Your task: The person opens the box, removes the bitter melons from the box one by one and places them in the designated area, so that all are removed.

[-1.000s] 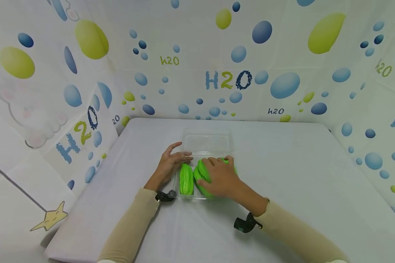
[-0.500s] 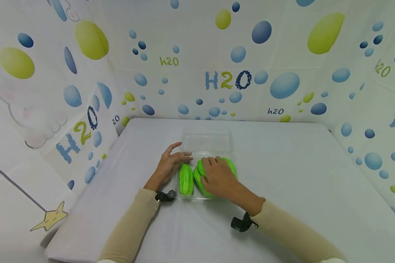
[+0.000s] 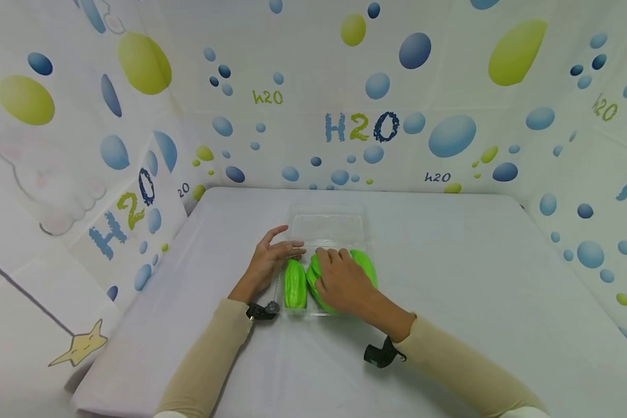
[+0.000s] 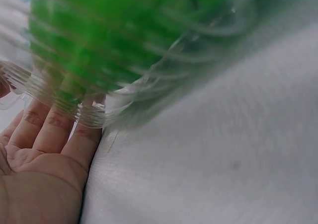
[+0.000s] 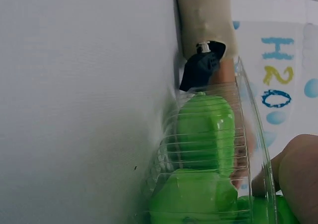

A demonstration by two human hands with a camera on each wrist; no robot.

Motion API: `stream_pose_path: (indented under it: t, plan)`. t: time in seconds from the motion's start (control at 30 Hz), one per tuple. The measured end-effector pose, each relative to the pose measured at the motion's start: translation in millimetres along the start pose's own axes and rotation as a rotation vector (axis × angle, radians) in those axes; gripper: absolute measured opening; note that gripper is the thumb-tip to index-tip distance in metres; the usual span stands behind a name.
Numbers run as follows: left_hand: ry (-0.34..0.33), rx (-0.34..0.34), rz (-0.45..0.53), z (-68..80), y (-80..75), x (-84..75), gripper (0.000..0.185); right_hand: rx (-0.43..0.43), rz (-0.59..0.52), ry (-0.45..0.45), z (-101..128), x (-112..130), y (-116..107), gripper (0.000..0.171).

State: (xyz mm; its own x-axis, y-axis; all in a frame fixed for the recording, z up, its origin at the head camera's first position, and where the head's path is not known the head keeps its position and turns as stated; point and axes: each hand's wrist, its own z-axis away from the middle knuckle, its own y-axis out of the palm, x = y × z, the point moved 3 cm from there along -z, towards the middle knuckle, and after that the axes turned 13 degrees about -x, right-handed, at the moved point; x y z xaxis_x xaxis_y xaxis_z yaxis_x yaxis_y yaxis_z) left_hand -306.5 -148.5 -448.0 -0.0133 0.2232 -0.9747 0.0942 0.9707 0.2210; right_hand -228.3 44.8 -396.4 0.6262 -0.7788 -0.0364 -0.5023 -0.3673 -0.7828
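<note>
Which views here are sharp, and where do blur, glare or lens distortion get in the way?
Head view: evenly lit and sharp, with wide-angle bending of the walls; the left hand and right hand read clearly. Left wrist view: the clear container and the green vegetables are too close and smeared. Right wrist view: soft, with reflections on the ribbed plastic.

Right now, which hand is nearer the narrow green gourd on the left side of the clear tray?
Left. The left hand rests against the tray wall beside the narrow green gourd; the right hand lies on the neighbouring gourds.
</note>
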Motion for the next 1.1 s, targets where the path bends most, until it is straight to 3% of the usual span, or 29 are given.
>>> stream_pose_path:
  t: [0.27, 0.47, 0.7, 0.93, 1.1]
  plan:
    - [0.000, 0.002, -0.007, -3.2, -0.1, 0.5, 0.060, -0.070, -0.109, 0.018, -1, 0, -2, 0.034]
    - [-0.001, -0.004, 0.013, -4.3, 0.6, 0.3, 0.061, -0.100, -0.265, 0.137, -3, -4, -7, 0.045]
    - [-0.019, -0.018, -0.036, -0.5, -1.7, 3.7, 0.060, -0.142, -0.429, 0.280, -3, -8, -14, 0.045]
    - [0.016, 0.006, -0.004, -1.3, -1.2, 3.9, 0.061, -0.197, -0.484, 0.360, -3, -21, -17, 0.045]
    - [0.012, 0.010, 0.007, -1.4, -2.6, 3.6, 0.061, -0.285, -0.529, 0.415, -1, -31, -19, 0.045]
